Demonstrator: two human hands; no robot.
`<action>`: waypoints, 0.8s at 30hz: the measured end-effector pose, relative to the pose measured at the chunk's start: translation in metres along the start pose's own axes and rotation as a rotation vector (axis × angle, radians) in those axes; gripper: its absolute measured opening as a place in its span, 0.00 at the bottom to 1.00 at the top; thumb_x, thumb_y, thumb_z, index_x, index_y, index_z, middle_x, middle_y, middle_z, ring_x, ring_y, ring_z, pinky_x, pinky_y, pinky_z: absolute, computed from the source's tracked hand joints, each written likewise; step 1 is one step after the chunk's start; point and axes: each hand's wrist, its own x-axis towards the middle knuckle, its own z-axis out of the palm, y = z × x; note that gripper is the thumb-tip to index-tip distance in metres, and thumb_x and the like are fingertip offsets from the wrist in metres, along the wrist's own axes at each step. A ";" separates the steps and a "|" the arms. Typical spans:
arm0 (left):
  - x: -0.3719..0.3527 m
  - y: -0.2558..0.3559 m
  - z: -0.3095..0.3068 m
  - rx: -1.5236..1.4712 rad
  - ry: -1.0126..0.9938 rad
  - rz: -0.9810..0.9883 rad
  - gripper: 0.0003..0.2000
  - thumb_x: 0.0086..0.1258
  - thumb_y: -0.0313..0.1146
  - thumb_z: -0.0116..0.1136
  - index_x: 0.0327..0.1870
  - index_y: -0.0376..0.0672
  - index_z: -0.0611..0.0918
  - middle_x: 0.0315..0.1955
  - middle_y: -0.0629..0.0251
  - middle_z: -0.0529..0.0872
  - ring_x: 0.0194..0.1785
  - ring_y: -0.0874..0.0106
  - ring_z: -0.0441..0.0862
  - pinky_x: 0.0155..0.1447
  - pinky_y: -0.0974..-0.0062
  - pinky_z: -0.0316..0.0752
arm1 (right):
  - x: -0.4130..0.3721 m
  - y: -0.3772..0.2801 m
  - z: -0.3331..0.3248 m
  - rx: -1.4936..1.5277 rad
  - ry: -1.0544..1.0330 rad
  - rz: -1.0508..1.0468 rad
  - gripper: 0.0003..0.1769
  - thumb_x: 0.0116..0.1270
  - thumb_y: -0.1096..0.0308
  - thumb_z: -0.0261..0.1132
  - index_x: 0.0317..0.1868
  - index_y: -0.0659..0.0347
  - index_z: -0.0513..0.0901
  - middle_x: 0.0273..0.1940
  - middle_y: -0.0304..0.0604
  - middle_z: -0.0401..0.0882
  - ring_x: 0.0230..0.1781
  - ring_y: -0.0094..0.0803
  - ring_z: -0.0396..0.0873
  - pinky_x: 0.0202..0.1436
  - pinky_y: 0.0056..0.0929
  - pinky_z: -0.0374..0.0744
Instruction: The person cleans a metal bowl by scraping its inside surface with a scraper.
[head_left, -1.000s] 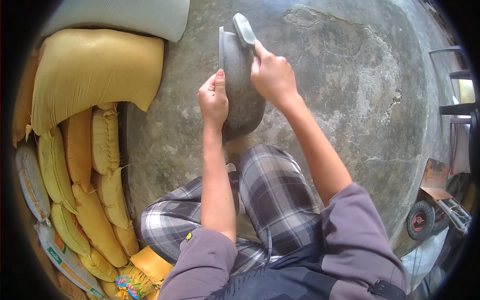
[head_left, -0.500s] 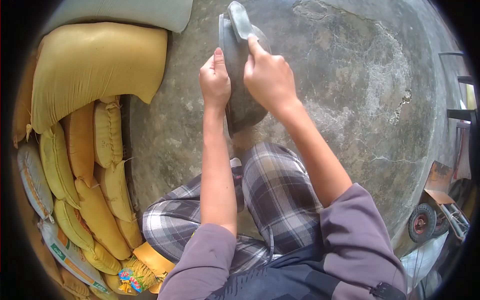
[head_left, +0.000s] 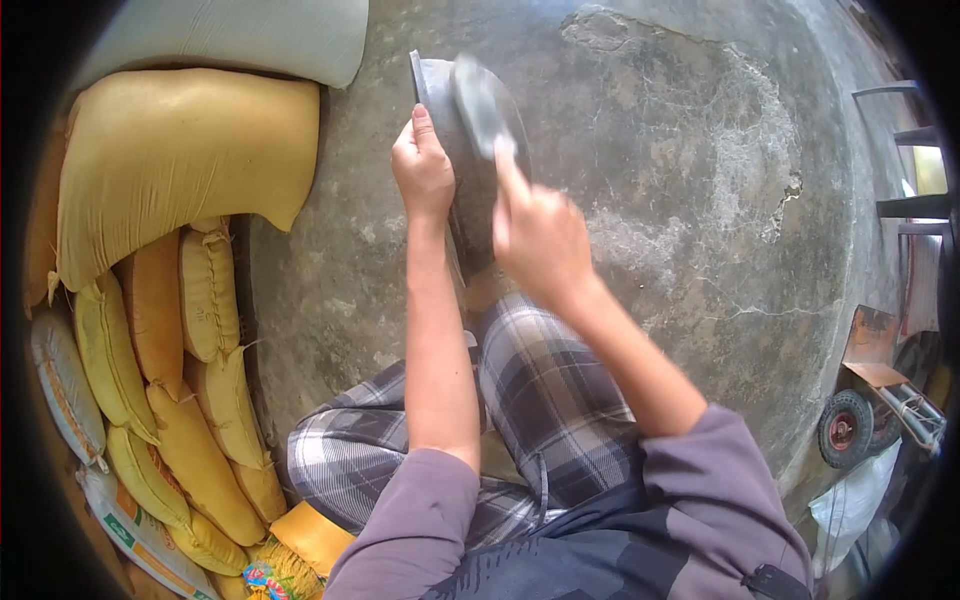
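A round grey metal vessel [head_left: 472, 215] stands tilted on its side in front of my crossed legs, its rim facing left. My left hand [head_left: 424, 168] is closed on that rim, thumb pointing up. My right hand [head_left: 543, 235] grips a flat, pale grey tool [head_left: 480, 105], its index finger stretched along it. The tool lies over the vessel's outer side and is blurred at its far end. Its handle is hidden in my right hand.
Yellow and orange filled sacks [head_left: 190, 150] are piled along the left. Cracked grey concrete floor [head_left: 690, 200] spreads ahead and right. A hand truck with a black wheel [head_left: 845, 428] and a white plastic bag [head_left: 855, 500] are at the right edge.
My right hand and the tool have moved down toward my body along the vessel. The left hand still holds the rim. The whole view has shifted slightly.
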 end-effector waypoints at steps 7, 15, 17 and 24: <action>-0.015 0.000 -0.012 -0.073 -0.097 0.011 0.23 0.80 0.47 0.49 0.37 0.32 0.82 0.22 0.73 0.80 0.28 0.81 0.71 0.34 0.78 0.69 | 0.002 0.009 0.007 0.001 0.096 -0.028 0.31 0.64 0.72 0.59 0.70 0.60 0.70 0.23 0.57 0.80 0.21 0.53 0.81 0.30 0.48 0.80; -0.014 -0.011 0.002 -0.066 0.062 0.168 0.18 0.76 0.41 0.57 0.29 0.34 0.81 0.15 0.80 0.68 0.20 0.87 0.60 0.23 0.78 0.54 | -0.056 0.025 -0.003 0.009 0.058 -0.039 0.33 0.64 0.73 0.60 0.72 0.61 0.68 0.19 0.50 0.78 0.18 0.41 0.80 0.24 0.40 0.80; -0.003 -0.002 0.004 -0.038 0.014 0.128 0.18 0.75 0.40 0.58 0.28 0.34 0.82 0.14 0.80 0.68 0.20 0.87 0.61 0.23 0.78 0.55 | -0.073 0.022 -0.005 -0.018 0.016 0.002 0.32 0.64 0.73 0.59 0.71 0.61 0.69 0.19 0.50 0.78 0.18 0.42 0.80 0.25 0.40 0.81; -0.015 0.005 -0.005 0.021 0.026 0.006 0.17 0.75 0.40 0.58 0.30 0.32 0.82 0.14 0.78 0.70 0.20 0.85 0.62 0.24 0.78 0.57 | 0.054 0.067 0.025 0.156 0.121 0.098 0.27 0.66 0.72 0.57 0.66 0.67 0.73 0.26 0.59 0.82 0.24 0.47 0.84 0.31 0.43 0.82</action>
